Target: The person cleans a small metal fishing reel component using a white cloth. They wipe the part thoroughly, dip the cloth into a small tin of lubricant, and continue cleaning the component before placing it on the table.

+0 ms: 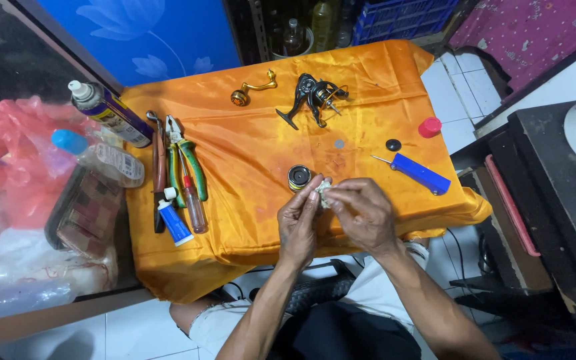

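My left hand (299, 223) and my right hand (363, 212) meet over the front of the orange cloth (248, 147), both pinching a small pale crumpled piece (323, 191), perhaps tissue around a small part. Just beyond my left fingers lies a round dark spool (299, 177). A black fishing reel body (313, 95) stands at the back, with a gold crank handle (251, 90) to its left. A blue-handled screwdriver (417, 172) lies to the right of my hands.
Green-handled pliers (185, 160), another screwdriver (192, 200) and a small blue tube (173, 220) lie at the cloth's left. A spray can (108, 111) and a plastic bottle (98, 157) rest beside them. A red cap (429, 127), black disc (393, 144) and grey washer (339, 143) sit right.
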